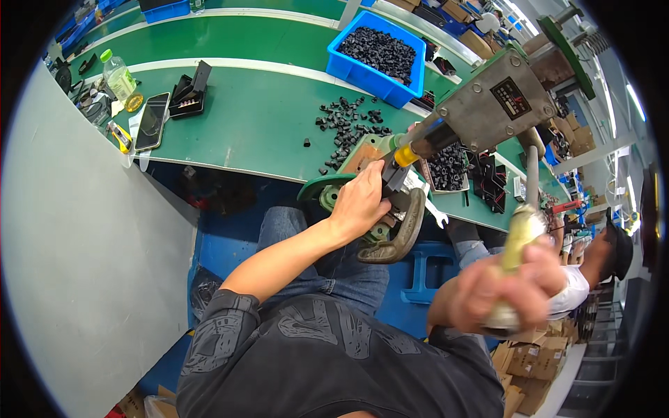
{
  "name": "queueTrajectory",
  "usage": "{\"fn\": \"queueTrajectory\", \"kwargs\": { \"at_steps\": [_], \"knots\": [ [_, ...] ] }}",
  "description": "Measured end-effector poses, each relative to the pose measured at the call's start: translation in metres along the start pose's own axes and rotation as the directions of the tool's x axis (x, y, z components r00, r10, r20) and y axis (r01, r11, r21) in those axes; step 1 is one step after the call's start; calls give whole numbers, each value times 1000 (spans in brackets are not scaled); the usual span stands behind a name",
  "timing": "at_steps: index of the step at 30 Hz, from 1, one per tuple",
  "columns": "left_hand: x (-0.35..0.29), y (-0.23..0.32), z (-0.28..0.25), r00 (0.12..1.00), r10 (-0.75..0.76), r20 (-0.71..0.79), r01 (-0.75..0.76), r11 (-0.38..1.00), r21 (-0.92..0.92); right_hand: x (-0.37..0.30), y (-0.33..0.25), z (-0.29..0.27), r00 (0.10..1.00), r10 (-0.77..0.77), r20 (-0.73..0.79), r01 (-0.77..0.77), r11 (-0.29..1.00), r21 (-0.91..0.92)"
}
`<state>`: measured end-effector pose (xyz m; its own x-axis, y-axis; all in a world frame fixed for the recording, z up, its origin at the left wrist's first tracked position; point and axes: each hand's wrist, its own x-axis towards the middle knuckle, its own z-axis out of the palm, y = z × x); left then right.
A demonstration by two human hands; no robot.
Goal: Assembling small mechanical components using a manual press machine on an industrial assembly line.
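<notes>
In front of me stands a hand-operated arbor press (481,115) with a grey metal head and a green base. My left hand (359,203) is closed on a black part (394,175) at the press, just below the yellow-banded end of the ram (404,155). The fingers hide much of this part; whether the ram touches it I cannot tell. On the right, my right hand (503,292), smeared by motion, is wrapped round the yellowish grip of the press lever (519,240). A curved metal piece (404,240) of the press juts below my left hand.
Small black parts (345,132) lie scattered on the green bench (258,132), near a full blue bin (376,87). A second tray of black parts (447,167) and a wrench (437,214) are beside the press. A phone (152,122) and bottle (118,75) are left. Another person (575,289) sits right.
</notes>
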<state>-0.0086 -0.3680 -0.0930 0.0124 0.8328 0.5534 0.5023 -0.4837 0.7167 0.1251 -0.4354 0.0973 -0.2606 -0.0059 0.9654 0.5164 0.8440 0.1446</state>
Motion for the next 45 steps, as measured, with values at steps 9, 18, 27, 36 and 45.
{"fn": "queueTrajectory", "kwargs": {
  "at_steps": [9, 18, 27, 36, 45],
  "knots": [
    [-2, 10, -13, 999, -48, 7, 48, 997, -55, 25, 21, -6, 993, -112, -38, 105, 982, -156],
    [8, -13, -18, 842, -305, -446, 114, 908, -404, 92, 232, -11, 749, 614, -248, -495, 768, 407],
    [42, -68, -113, 847, -509, 154, 300, 219, -928, -135, 380, 84, 429, 847, 314, -609, 528, -591],
    [46, -74, -133, 800, -582, 149, 338, 231, -912, -159, 385, 143, 251, 905, 345, -426, 423, -800],
    [162, -182, -143, 554, -809, -196, 275, 400, -874, -121, 384, 100, 364, 905, 221, -541, 398, -741]
  ]
}}
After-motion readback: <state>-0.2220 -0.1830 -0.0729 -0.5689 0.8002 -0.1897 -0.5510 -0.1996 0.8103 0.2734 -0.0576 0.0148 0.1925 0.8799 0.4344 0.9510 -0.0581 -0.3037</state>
